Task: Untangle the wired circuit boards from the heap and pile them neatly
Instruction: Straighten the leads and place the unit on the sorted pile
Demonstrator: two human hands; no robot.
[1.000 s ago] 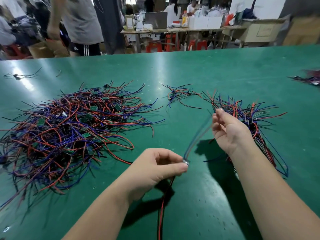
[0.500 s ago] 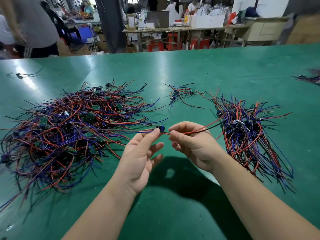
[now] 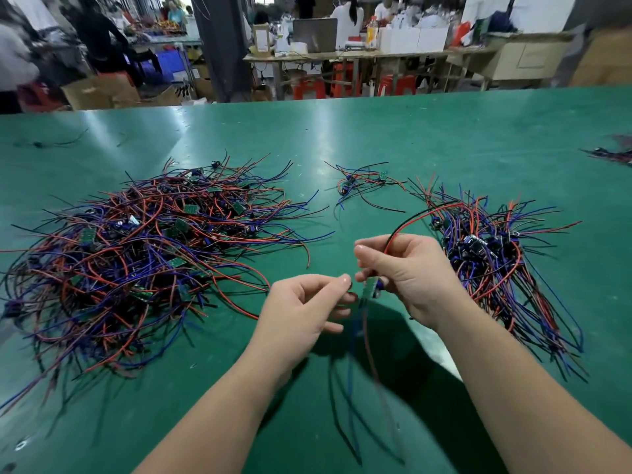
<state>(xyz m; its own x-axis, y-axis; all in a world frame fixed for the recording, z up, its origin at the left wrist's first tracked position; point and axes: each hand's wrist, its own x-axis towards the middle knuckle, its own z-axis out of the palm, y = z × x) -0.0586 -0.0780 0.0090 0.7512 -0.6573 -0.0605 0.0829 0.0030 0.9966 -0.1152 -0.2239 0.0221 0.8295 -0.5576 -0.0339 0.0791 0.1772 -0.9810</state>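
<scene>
One circuit board (image 3: 371,289) is up off the table (image 3: 444,131), held in the air between the two hands, just in front of the person. The right hand (image 3: 410,268) has it, fingers curled round it from above. Two leads, one red and one black, arch up out of that fist towards the sorted pile (image 3: 489,254). More leads hang below the board, blue and red among them, too blurred to count.

The left hand (image 3: 301,313) sits just beside the board, fingers curled, thumb tip close to the forefinger. Whether it pinches a hanging lead I cannot tell; the blur hides it.

On the green table there are three groups near the hands. The big tangled heap (image 3: 147,251) lies to the left, red, blue and black wire with small green boards showing through. The pile is on the right, boards clustered and leads fanning out. Between them, farther back, is a small cluster (image 3: 362,183) of a few wired boards. A fourth bundle (image 3: 612,153) lies at the far right edge.
</scene>
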